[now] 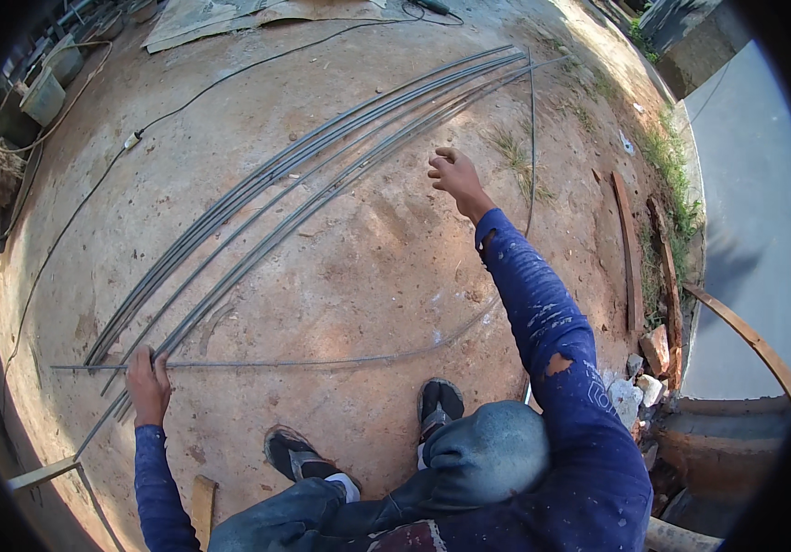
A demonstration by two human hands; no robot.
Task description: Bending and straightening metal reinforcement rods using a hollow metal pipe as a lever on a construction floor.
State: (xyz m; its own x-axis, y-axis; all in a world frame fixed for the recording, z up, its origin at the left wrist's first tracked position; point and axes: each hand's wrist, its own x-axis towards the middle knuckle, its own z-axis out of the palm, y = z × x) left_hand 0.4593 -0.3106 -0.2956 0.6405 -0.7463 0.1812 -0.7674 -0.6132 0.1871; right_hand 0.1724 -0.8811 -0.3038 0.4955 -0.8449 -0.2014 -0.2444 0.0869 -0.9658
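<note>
Your left hand (148, 388), grip unclear, is touching one crosswise rod (257, 363); right hand (455, 177) hovering half-open; six-plus rods (198, 230), one cable (132, 140) lying beyond.

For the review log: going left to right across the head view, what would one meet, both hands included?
Pale bucket → left hand → left shoe → right hand → long reddish-brown plank → large pale grey surface.
</note>
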